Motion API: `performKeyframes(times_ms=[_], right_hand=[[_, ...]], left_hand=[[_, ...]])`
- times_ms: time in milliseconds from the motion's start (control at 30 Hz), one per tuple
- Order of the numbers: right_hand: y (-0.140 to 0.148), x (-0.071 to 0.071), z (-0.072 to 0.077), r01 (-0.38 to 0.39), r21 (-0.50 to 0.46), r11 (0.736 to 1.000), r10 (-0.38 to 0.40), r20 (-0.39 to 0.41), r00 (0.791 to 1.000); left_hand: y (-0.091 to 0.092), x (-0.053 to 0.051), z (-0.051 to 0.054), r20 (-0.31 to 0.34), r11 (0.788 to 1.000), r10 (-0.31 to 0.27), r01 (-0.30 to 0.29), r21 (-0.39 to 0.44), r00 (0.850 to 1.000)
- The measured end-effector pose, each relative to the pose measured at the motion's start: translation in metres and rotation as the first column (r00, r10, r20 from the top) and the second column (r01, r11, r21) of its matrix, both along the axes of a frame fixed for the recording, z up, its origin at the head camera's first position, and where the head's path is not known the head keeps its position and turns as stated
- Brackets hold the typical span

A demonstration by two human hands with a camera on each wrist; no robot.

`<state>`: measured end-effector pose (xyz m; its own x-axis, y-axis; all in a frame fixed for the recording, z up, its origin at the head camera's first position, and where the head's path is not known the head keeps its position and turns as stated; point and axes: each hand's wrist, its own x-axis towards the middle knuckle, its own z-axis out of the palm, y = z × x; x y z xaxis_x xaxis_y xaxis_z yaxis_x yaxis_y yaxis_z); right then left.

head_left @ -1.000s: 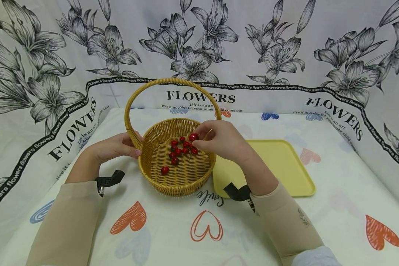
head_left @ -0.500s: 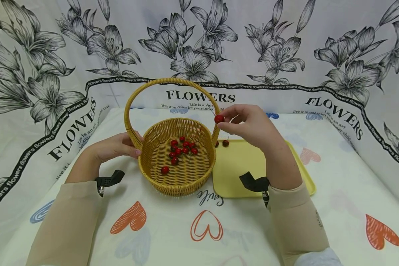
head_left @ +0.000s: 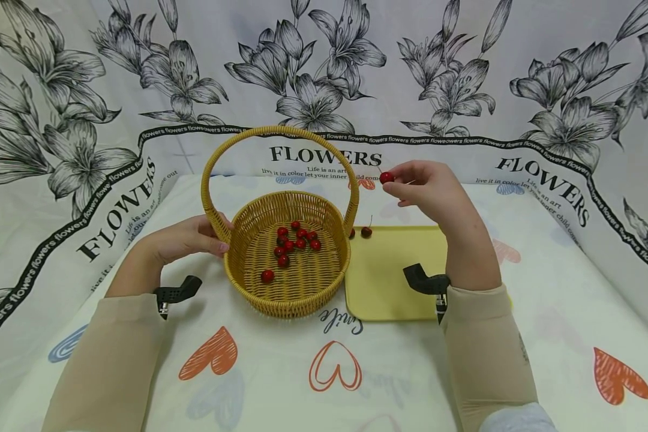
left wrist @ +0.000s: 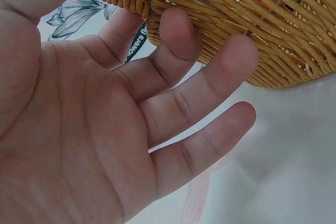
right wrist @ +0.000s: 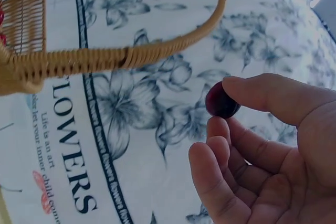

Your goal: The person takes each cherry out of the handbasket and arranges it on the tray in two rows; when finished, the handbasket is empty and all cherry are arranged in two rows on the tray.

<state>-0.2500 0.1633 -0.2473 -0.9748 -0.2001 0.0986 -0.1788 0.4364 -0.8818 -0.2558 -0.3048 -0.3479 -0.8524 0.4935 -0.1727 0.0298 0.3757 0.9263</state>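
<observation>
My left hand holds the yellow-brown wicker basket by its left side, thumb and fingers at the foot of the tall arched handle. In the left wrist view several fingertips lie against or close to the weave. Several red cherries lie on the basket's floor. To the right of the handle and above the tray's far edge, my right hand pinches one cherry between thumb and fingers. The right wrist view shows that cherry dark, at the tips of the thumb and a finger.
A yellow tray stands just right of the basket, partly behind my right forearm. At its far left corner lies a cherry with a stem, and another half hidden by the handle. A flower-printed cloth hangs behind.
My right hand has lifted a cherry out of the basket and carried it right and up, past the handle, uncovering two cherries on the tray. The left hand and basket have stayed put.
</observation>
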Motion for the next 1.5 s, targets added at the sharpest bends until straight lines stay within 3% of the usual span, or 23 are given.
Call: performKeyframes(times_ms=[167, 600, 833, 1133, 1500], right_hand=[[0.005, -0.017, -0.015, 0.02, 0.022, 1.0, -0.021, 0.049, 0.999], [0.005, -0.056, -0.068, 0.033, 0.254, 0.967, -0.08, 0.179, 0.981], [0.005, -0.063, -0.091, 0.02, 0.421, 0.907, -0.103, 0.176, 0.979], [0.001, -0.068, -0.111, 0.05, 0.607, 0.793, -0.128, 0.087, 0.988], [-0.005, -0.064, -0.112, 0.053, 0.705, 0.708, -0.152, 0.078, 0.985]], left_hand=[[-0.001, 0.0, 0.0, -0.003, 1.0, -0.003, 0.003, 0.004, 1.0], [-0.001, 0.0, -0.001, -0.008, 1.0, -0.007, 0.007, 0.004, 1.0], [-0.002, -0.001, -0.002, -0.009, 1.0, -0.019, 0.019, 0.009, 1.0], [-0.002, -0.002, -0.002, -0.005, 1.0, -0.015, 0.015, 0.015, 1.0], [-0.002, -0.002, -0.002, 0.004, 1.0, -0.005, 0.005, 0.018, 1.0]])
